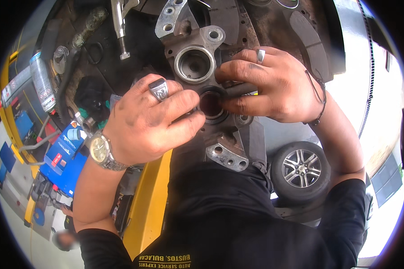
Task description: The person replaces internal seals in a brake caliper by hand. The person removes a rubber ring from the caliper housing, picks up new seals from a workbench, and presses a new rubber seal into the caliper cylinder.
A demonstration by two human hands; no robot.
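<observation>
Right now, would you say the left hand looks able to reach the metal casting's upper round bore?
Probably yes: the left hand is close, at the lower bore, and the upper bore is uncovered, with the right hand beside its opening.

The brake caliper lies between the left hand and right hand, with fingers on either side of its nearer bore. A hand tool lies beyond the left hand, a spray can and box farther left. A wheel sits right, below the right hand.
</observation>
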